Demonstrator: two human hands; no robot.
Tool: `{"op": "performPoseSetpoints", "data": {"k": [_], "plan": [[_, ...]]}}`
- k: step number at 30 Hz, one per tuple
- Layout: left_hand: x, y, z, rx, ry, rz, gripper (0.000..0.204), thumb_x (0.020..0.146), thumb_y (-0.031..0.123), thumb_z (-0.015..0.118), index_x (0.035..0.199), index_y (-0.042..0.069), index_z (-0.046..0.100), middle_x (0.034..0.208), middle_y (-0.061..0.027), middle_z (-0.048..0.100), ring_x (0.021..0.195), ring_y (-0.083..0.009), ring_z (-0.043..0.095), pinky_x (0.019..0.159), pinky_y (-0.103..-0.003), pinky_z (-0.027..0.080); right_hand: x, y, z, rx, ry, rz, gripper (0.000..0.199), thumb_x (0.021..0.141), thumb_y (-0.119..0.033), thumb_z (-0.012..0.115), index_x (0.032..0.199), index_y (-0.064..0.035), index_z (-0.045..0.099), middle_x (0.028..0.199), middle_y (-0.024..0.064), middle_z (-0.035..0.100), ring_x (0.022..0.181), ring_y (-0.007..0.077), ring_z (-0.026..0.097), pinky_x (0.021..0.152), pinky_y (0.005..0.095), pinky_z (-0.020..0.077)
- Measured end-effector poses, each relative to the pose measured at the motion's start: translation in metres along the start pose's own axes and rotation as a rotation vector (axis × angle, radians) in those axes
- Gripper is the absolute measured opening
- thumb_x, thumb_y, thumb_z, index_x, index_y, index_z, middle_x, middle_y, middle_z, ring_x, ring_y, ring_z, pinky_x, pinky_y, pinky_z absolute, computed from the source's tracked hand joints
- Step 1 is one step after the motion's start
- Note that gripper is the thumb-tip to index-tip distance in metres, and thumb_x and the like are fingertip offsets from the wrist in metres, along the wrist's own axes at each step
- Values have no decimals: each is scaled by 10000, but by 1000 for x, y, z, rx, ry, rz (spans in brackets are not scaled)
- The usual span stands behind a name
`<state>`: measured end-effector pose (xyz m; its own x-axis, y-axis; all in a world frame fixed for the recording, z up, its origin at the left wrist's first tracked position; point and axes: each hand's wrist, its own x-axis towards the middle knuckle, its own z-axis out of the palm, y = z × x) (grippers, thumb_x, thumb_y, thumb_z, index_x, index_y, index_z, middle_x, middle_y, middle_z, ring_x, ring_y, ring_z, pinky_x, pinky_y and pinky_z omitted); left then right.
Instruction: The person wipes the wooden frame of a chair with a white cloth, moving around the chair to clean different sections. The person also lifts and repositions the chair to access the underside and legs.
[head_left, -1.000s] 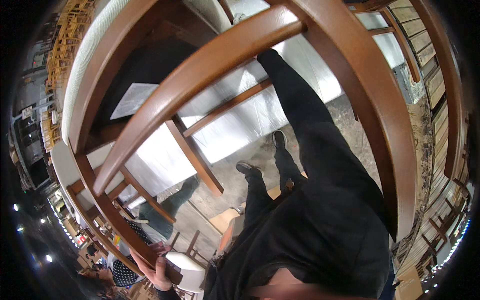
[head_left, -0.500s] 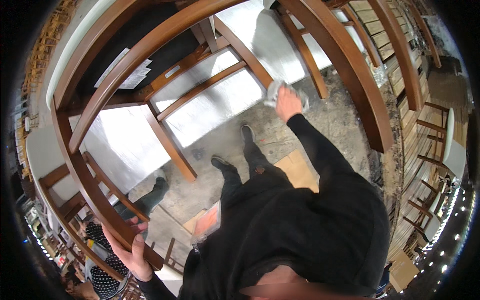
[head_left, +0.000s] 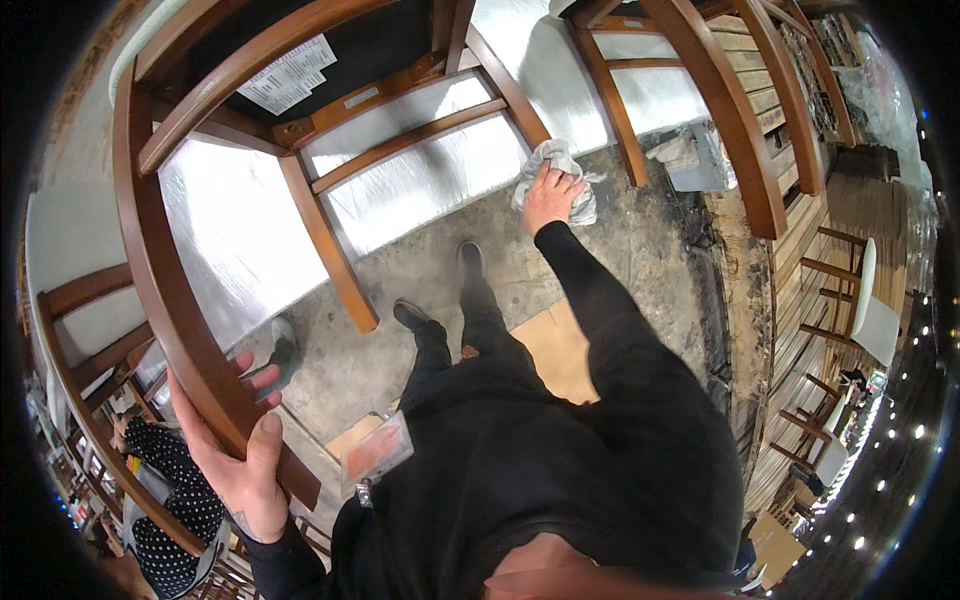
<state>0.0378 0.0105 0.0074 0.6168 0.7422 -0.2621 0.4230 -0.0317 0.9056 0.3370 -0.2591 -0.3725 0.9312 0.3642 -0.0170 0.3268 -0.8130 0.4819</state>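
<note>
An upturned brown wooden chair lies before me, with a black underside (head_left: 390, 45) and a white paper label (head_left: 287, 78) on it. At the lower left my left hand (head_left: 240, 485) is wrapped around one of its thick wooden legs (head_left: 185, 310), fingers and thumb showing on the inner side. My right hand (head_left: 552, 203) presses a crumpled grey-white cloth (head_left: 553, 155) against the end of another chair leg (head_left: 512, 100). The cloth hangs out on both sides of the fingers and hides the tip of that leg.
Shiny plastic-wrapped surface (head_left: 410, 190) lies under the chair. Further chair legs (head_left: 725, 110) rise at the right. A flat cardboard piece (head_left: 555, 350) is on the floor. Upright chairs (head_left: 850, 300) stand far right. A person in a dotted sleeve (head_left: 170, 480) is at the lower left.
My right hand has turned on the cloth, its fingers now showing over the top. It sits slightly further left in view. The left hand keeps its hold on the chair leg.
</note>
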Motion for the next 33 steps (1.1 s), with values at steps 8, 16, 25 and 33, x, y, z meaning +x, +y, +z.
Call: {"op": "performPoseSetpoints", "data": {"k": [8,16,25,33], "plan": [[1,-3,-1,99,19,-20,1064,798,348,804,1590,24,172,1311,-257,567,1083,-323,660,902,-405,544,32,47,30,520,-248,125,557,828,-267,735,1258,30,540,1059,182,677,995,335,677,839,414,541],[7,-1,-5,210,49,-64,1070,798,396,804,1591,31,186,1282,-253,562,1057,-311,669,867,-393,564,67,106,99,1592,-1007,102,320,846,-237,718,1058,2,733,1002,67,743,932,182,691,849,337,524],[19,-6,-34,254,26,-51,965,827,361,742,1579,41,230,1316,-243,560,1092,-302,657,914,-395,530,-33,73,169,2523,-776,1014,469,1037,-387,440,1294,-35,615,1184,105,706,1017,250,700,908,408,557],[15,-1,-15,155,12,-102,988,805,322,745,1589,50,210,1272,-223,593,1048,-280,669,925,-393,517,16,155,60,1014,-708,6,467,924,-315,597,1175,77,618,1070,240,707,995,392,689,872,441,545]]}}
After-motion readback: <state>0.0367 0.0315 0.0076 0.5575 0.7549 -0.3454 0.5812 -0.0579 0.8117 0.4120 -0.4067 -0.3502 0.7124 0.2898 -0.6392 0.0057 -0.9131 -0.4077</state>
